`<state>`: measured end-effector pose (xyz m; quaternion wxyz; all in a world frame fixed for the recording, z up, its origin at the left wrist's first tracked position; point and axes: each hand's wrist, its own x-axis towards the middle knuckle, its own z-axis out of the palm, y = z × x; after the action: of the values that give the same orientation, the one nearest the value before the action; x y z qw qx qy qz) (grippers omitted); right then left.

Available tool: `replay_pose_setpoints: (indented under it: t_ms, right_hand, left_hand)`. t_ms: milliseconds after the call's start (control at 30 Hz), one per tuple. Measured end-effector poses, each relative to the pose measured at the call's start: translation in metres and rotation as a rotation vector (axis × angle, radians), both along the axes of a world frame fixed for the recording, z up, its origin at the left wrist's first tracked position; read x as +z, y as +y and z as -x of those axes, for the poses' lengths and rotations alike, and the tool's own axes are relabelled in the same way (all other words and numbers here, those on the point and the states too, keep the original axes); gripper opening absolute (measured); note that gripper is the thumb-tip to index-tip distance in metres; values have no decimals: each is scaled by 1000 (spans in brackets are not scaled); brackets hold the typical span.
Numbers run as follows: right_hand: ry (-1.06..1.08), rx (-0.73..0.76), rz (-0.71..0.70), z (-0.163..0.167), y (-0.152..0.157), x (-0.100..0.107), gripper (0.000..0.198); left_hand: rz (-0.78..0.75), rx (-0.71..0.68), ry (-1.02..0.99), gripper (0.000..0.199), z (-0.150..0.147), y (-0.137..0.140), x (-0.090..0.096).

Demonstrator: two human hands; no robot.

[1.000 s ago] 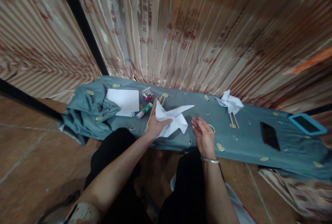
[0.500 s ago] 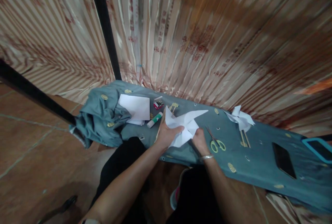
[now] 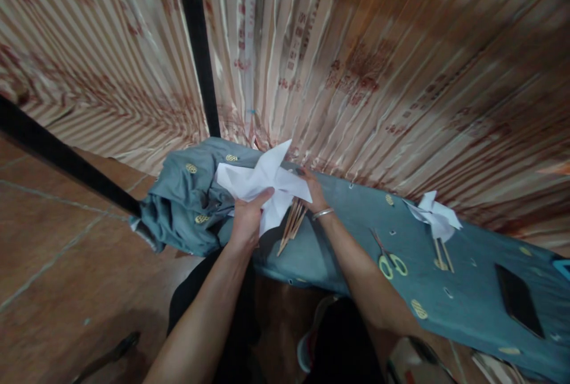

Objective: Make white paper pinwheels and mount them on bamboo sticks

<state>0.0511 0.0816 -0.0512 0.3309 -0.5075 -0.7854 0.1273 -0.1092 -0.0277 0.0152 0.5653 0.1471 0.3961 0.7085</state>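
- Pleated curtain [image 3: 312, 45] backs the cloth-covered surface [image 3: 351, 235].
- Left hand [image 3: 247, 218] pinches the folded paper pinwheel [image 3: 267, 170] over the left end, further left than before.
- Right hand [image 3: 315, 191], partly behind a blade: grip unclear.
- Wooden sticks [image 3: 291, 229], tops blocked.
- Rightward: scissors [image 3: 386, 256]; second pinwheel [image 3: 434, 218], far edge.

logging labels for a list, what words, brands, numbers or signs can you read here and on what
No text is readable.
Pleated beige fabric curtain: reddish-brown character-like marks, too blurred to read.
Blue-grey cloth with yellow motifs: small black-and-white rectangular marks, too small to read.
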Motion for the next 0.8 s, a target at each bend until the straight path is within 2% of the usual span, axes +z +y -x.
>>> replay_pose_setpoints:
  t_ms: [100,167,300,533,700,800]
  right_hand:
    - [-331,-32,20,14,6,10,16]
    - [-420,-41,36,21,8,15,17]
    - [-482,-39,64,28,13,16,19]
    - [-606,-4,122,27,25,15,18]
    - [-663,28,164,27,32,12,34]
    - [-663,33,187,28,37,9,35]
  left_hand:
    - [8,45,27,44,13,-1,-1]
    - [20,66,39,45,19,-3,-2]
    - [44,92,57,46,23,-3,-3]
    - [58,49,13,48,16,-3,-2]
    - [35,12,-5,48,8,-3,-2]
    - [14,10,-22,51,4,-2,-1]
